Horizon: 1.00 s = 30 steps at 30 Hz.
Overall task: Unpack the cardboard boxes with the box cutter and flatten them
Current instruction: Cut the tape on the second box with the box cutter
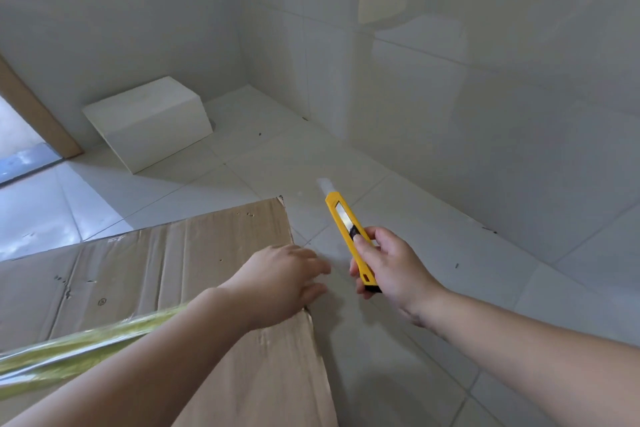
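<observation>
The floor (433, 288) is pale glazed tile, and it carries everything seen here. The brown cardboard box (156, 270) lies at the near left of the floor, its broad creased face up and its right edge running from a far corner down toward me. A band of shiny greenish tape (86, 347) crosses that face at the near left, blurred, so I cannot tell whether it is cut through. A white box (149, 121) stands well apart in the far left corner of the floor, against the wall and closed as far as I can see.

My left hand (280, 277) rests on the right edge of the cardboard box, fingers fairly straight and spread past the edge, gripping nothing. My right hand (388, 270) is curled round the yellow box cutter (349, 229), thumb on the slider, over bare floor just beside the cardboard box. The blade (325, 184) looks extended, pointing away from me; it is pale against the tile and hard to judge.

Assessment: the step in hand appears to be bringing the box cutter to the tape.

Recommendations:
- Keep the left hand flat on the cardboard and out of the cutting line.
- Draw the blade along the tape only, shallow, away from my body.
- Expose little blade; the cardboard is soft and would let it plunge.
- Retract before folding the box flat.
</observation>
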Each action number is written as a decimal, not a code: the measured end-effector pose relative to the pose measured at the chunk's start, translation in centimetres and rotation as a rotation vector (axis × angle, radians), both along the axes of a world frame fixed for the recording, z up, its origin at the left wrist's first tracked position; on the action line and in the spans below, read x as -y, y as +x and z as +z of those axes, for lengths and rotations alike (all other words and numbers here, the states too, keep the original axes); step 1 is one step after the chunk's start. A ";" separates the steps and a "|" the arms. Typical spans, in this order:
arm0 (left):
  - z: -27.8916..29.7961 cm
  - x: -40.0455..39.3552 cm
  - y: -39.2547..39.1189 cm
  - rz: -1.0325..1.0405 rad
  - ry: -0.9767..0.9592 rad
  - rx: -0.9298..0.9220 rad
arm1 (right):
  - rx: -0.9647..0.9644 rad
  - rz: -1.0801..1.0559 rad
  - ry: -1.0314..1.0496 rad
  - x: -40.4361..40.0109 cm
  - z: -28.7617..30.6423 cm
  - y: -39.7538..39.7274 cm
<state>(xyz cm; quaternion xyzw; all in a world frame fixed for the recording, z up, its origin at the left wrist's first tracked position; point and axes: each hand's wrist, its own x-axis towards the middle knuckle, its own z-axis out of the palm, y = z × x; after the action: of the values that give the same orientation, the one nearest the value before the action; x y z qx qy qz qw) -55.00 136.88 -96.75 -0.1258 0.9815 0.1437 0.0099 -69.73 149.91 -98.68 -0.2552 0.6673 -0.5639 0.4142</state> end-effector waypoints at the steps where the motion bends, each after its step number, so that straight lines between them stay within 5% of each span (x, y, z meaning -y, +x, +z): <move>1: -0.5 0.4 0.8 -0.139 -0.078 0.066 | 0.026 -0.012 0.054 0.2 -0.4 -0.5; 7: -1.3 1.0 2.3 -0.291 -0.063 0.040 | -0.013 0.036 0.244 2.3 -2.5 -1.4; 20: -2.0 -1.4 4.7 -0.419 -0.257 0.260 | -0.013 0.025 0.181 5.3 -3.6 1.4; 30: -5.1 -5.3 5.5 -0.518 -0.365 0.064 | 0.007 0.059 0.153 4.7 -4.1 0.9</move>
<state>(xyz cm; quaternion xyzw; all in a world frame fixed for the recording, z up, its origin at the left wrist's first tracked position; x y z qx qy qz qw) -49.55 142.17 -101.84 0.1242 0.9897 -0.0462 0.0542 -68.82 145.22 -102.79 -0.2407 0.6992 -0.4997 0.4511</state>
